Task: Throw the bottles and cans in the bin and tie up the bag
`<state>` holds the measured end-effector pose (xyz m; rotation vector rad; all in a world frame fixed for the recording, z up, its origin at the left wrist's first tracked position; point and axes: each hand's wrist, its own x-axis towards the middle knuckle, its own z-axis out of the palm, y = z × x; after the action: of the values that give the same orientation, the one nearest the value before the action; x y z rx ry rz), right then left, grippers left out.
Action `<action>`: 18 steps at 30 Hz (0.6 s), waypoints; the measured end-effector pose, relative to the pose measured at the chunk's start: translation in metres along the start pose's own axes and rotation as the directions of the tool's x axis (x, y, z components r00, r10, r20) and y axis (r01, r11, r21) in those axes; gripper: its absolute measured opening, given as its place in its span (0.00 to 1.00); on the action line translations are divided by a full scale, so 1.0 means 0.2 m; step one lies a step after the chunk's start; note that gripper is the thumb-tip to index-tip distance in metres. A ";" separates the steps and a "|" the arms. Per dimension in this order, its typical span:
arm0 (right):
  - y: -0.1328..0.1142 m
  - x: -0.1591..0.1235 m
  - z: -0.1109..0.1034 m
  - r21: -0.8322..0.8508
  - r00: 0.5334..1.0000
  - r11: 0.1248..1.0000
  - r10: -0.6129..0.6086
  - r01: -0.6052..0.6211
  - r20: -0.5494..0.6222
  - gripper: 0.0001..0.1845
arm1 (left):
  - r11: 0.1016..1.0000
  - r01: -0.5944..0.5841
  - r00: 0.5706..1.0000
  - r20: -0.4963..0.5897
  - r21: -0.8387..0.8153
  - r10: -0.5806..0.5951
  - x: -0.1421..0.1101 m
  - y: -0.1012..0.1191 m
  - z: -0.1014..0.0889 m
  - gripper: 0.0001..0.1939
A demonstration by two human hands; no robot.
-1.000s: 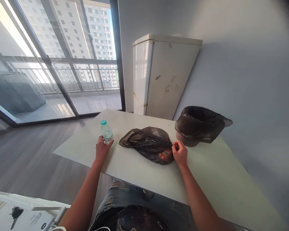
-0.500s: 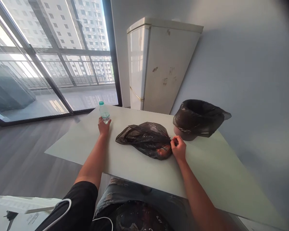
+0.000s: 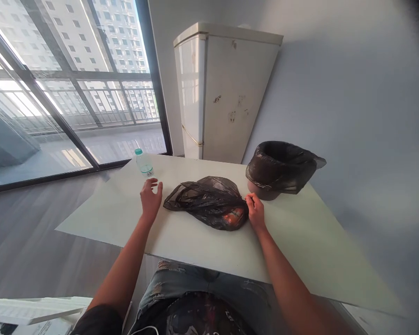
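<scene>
A filled black plastic bag (image 3: 206,202) lies on its side on the white table, with something orange-red showing through its thin film at the right end. My right hand (image 3: 255,210) pinches the gathered end of that bag. My left hand (image 3: 151,199) is open and holds nothing, its fingers curved, between the bag and a clear plastic bottle (image 3: 145,164). The bottle stands upright at the table's far left, with a green cap and a little clear liquid low down. A small gap separates the fingers from it.
A bin (image 3: 265,190) lined with a black bag stands on the table (image 3: 202,249) at the back right, near the wall. Behind the table is a white fridge (image 3: 237,93). Sliding glass doors (image 3: 73,93) are on the left. A white object (image 3: 38,311) sits at lower left.
My left hand has let go of the bottle and drawn back toward me. The bottle stays standing on the table. My right hand still grips the bag's end. The view has shifted slightly.
</scene>
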<state>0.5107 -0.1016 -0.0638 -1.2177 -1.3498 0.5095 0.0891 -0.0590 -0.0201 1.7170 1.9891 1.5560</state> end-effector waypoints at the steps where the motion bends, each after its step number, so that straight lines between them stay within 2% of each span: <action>1: 0.00 0.00 0.00 0.004 1.000 1.000 0.005 -0.005 0.001 0.18 | 0.995 -0.094 0.995 0.030 -0.031 0.095 -0.07 0.10 -0.02 0.11; 2: 0.00 0.00 0.00 0.012 1.000 1.000 0.006 -0.006 0.008 0.18 | 0.982 -0.179 0.980 0.081 -0.062 0.184 -0.13 0.20 -0.03 0.10; 4: -0.02 0.00 0.00 0.049 0.998 0.999 -0.015 0.012 0.056 0.18 | 0.945 -0.286 0.914 0.252 -0.162 0.319 -0.24 0.38 -0.01 0.09; 6: -0.04 0.00 -0.01 0.110 0.990 0.992 -0.079 0.065 0.121 0.17 | 0.942 -0.278 0.884 0.334 -0.188 0.328 -0.30 0.50 0.06 0.08; 8: -0.06 0.00 -0.02 0.158 0.972 0.980 -0.150 0.122 0.181 0.14 | 0.968 -0.222 0.872 0.420 -0.117 0.250 -0.33 0.57 0.17 0.08; 10: -0.06 0.00 -0.03 0.182 0.953 0.973 -0.185 0.143 0.239 0.11 | 0.986 -0.162 0.855 0.503 0.026 0.127 -0.34 0.59 0.28 0.10; 12: -0.05 0.00 -0.04 0.203 0.932 0.970 -0.192 0.133 0.307 0.15 | 0.974 -0.124 0.815 0.579 0.190 -0.009 -0.36 0.60 0.36 0.17; 15: -0.02 0.00 -0.03 0.203 0.912 0.971 -0.191 0.123 0.363 0.24 | 0.926 -0.158 0.734 0.668 0.342 -0.121 -0.41 0.61 0.42 0.23; 18: -0.01 0.01 -0.01 0.163 0.909 0.978 -0.181 0.128 0.376 0.26 | 0.901 -0.245 0.699 0.709 0.359 -0.093 -0.46 0.61 0.41 0.28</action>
<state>0.5124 -0.1005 -0.0607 -0.9160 -1.7037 0.7446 0.2588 -0.0986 -0.0194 2.1208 1.8812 0.2839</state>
